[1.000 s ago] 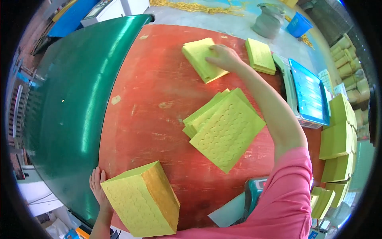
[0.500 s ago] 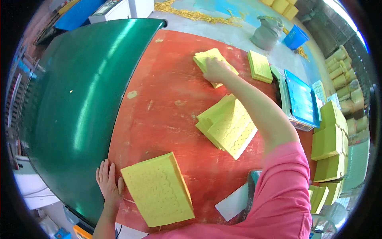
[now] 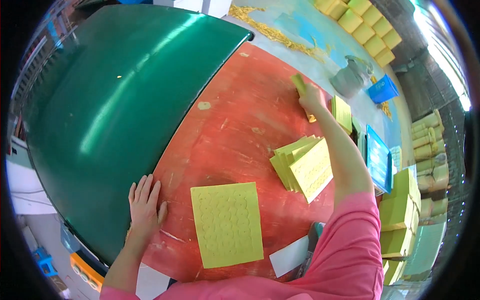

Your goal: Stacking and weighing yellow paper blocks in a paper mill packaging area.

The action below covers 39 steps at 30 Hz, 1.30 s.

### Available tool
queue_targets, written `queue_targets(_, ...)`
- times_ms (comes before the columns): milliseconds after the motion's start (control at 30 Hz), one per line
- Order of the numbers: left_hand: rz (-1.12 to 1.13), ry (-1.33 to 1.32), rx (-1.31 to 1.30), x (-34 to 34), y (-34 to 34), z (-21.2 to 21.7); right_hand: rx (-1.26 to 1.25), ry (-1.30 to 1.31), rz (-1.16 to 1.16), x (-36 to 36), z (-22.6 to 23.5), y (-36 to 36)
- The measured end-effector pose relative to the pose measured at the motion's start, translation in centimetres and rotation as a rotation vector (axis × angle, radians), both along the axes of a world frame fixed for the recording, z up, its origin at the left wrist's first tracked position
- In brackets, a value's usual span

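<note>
My right hand [image 3: 312, 99] reaches to the far right side of the red table and grips some yellow sheets [image 3: 298, 84], tilted up on edge and seen narrow. Their lower part is mostly behind my fingers. Palm down, my left hand [image 3: 146, 207] lies with fingers stretched at the seam between the red table and the green surface, holding nothing. Close to me lies a thick yellow embossed sheet or stack [image 3: 227, 225] with a scalloped pattern. A fanned pile of yellow embossed sheets [image 3: 312, 170] sits below my right forearm.
The red table [image 3: 220, 145] borders a curved green belt-like surface [image 3: 100, 100]. Another yellow stack [image 3: 341, 114] stands beside a scale with a blue tray [image 3: 378, 157]. White paper [image 3: 290, 256] lies by my right sleeve. Yellow blocks [image 3: 400, 215] are piled at right; a blue bin [image 3: 383, 89] stands beyond.
My right hand has tipped the far yellow sheets up from lying flat. The view has turned, shifting everything in the picture. My left hand still rests at the table's seam.
</note>
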<state>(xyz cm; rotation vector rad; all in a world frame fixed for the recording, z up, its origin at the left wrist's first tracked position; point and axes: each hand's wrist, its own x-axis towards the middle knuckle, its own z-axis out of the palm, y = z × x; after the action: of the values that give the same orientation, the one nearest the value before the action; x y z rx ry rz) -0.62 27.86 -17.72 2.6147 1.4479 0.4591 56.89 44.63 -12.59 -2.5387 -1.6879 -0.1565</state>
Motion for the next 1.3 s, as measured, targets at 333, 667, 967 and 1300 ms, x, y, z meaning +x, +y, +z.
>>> queue_targets(333,-0.026,-0.078,0.069,-1.7,-1.2,-3.4,0.325,1.499,0.068,-12.1,15.6,-19.8)
queue_targets(667,-0.139,-0.660,0.071,-2.5,-10.2,4.6,0.246,0.956,-0.126,-27.6,12.7,-48.6)
queue_targets(967,-0.527,-0.746,-1.150,5.4,-23.0,3.1,0.029,1.035,-0.196,-37.6,6.0,-51.9)
queue_targets(1300,-0.317,-0.756,-1.437,6.3,-24.1,4.5,0.206,1.444,-0.158,-36.8,1.8,-54.7)
